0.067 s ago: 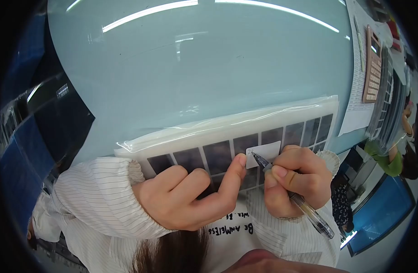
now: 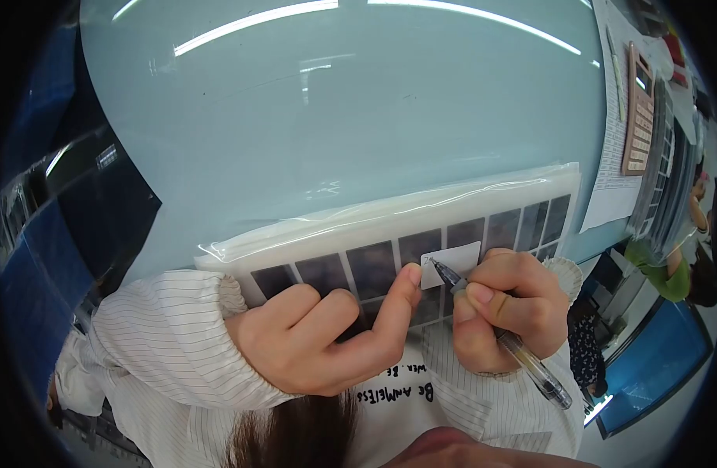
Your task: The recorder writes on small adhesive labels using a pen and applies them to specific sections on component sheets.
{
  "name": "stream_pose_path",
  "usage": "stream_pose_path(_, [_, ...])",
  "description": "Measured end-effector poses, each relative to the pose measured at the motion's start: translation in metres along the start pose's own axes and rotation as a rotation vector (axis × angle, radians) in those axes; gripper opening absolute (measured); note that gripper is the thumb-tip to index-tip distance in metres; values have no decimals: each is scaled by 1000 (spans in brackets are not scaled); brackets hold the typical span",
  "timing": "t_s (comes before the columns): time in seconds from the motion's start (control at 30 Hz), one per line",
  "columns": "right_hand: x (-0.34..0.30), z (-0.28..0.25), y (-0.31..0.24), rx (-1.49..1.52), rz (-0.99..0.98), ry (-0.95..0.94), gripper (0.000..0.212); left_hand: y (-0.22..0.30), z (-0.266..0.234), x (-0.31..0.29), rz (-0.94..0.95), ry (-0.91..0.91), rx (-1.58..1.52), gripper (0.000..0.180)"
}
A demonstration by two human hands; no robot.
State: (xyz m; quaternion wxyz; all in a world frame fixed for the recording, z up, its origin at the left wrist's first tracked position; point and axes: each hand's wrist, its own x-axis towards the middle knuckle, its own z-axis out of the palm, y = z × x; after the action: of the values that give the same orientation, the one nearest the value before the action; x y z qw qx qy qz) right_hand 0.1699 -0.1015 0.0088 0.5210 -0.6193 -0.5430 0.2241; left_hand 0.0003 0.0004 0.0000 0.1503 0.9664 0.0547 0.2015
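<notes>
My right hand (image 2: 514, 308) is closed around a clear-barrelled pen (image 2: 534, 370). The pen's tip touches the left part of a small white label (image 2: 456, 261), where small dark marks show. One fingertip of my left hand (image 2: 319, 339) presses at the label's left edge, while its other visible fingers are bent and spread apart, holding nothing. Under both hands lies a flat pack (image 2: 374, 269) in clear plastic, with rows of dark rectangles on a pale ground; the label rests on it. My hands and sleeves cover the pack's near part.
A pale blue-green tabletop (image 2: 335, 117) stretches beyond the pack. Printed paper (image 2: 612, 195), a pink calculator (image 2: 639, 109) and another slim pen (image 2: 616, 74) lie at the right. Farther right are stacked plastic-wrapped sheets (image 2: 662, 164) and a co-worker's green sleeve (image 2: 670, 281). Dark glossy sheeting (image 2: 113, 187) stands left.
</notes>
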Motion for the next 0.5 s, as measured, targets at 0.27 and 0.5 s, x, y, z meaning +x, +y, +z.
stream_pose_path(0.27, [2, -8, -3, 30, 84, 17, 33, 0, 1, -1, 2, 21, 4, 5])
stream_pose_path(0.5, [4, -6, -6, -32, 90, -23, 32, -2, 0, -1, 22, 26, -1, 2])
